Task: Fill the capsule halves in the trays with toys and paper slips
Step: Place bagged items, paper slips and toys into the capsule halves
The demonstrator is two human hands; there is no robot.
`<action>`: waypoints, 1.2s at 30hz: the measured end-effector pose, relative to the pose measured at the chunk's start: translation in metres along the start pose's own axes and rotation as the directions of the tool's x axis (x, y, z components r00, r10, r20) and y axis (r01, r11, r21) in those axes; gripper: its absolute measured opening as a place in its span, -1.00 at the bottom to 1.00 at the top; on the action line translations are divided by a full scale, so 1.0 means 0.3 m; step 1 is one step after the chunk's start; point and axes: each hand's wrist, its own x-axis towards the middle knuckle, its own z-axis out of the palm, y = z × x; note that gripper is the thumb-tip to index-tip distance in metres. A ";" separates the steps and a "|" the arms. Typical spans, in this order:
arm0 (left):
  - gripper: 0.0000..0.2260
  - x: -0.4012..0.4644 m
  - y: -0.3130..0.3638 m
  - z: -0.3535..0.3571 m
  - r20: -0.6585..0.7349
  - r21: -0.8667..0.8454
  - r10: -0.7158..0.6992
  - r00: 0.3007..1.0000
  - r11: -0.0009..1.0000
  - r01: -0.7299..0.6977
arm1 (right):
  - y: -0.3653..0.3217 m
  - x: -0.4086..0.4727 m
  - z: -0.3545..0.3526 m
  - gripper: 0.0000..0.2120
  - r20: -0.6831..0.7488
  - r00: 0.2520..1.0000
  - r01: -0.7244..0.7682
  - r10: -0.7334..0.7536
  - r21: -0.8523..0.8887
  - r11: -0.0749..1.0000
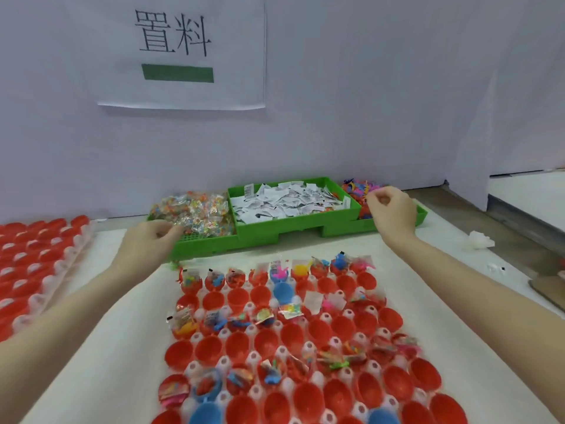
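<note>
White surface (428, 270) carries the capsule tray (305, 347), some red halves holding bagged toys. Behind it, green bins (305, 224): paper slips (284, 200) centre. My left grip (153, 237) pinches a toy packet (189, 212); my right grip (391, 209) curls over loose toys (357, 186), whether holding I cannot tell.

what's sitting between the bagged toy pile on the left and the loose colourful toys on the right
In the head view, the raised green bin heaped with white paper slips sits between the bagged toys and the loose toys.
</note>
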 end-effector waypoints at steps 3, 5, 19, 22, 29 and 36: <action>-0.71 0.129 -0.052 0.059 0.080 0.084 -0.036 0.996 0.996 0.029 | 0.116 0.103 0.031 -0.78 0.056 0.991 -0.114 0.124 -0.164 0.980; -0.59 0.184 -0.083 0.088 0.136 0.201 -0.096 0.986 0.977 0.067 | 0.154 0.143 0.053 -0.76 0.098 0.985 -0.123 0.142 -0.183 0.975; -0.77 0.277 -0.081 0.173 0.041 0.160 -0.180 0.983 0.972 0.171 | 0.166 0.245 0.151 -0.82 0.245 0.964 -0.007 0.102 -0.362 0.932; -0.51 0.281 -0.078 0.173 0.093 0.167 -0.220 0.971 0.965 0.202 | 0.166 0.237 0.147 -0.86 0.194 0.980 0.043 0.042 -0.413 0.910; -0.91 0.278 -0.090 0.185 0.060 0.067 -0.111 0.992 0.992 0.107 | 0.136 0.233 0.132 -0.74 0.082 0.993 0.116 -0.088 -0.466 0.877; -0.84 0.286 -0.097 0.201 -0.084 -0.071 -0.141 0.987 0.988 0.135 | 0.111 0.244 0.113 -0.81 -0.161 0.987 -0.004 -0.022 -0.158 0.987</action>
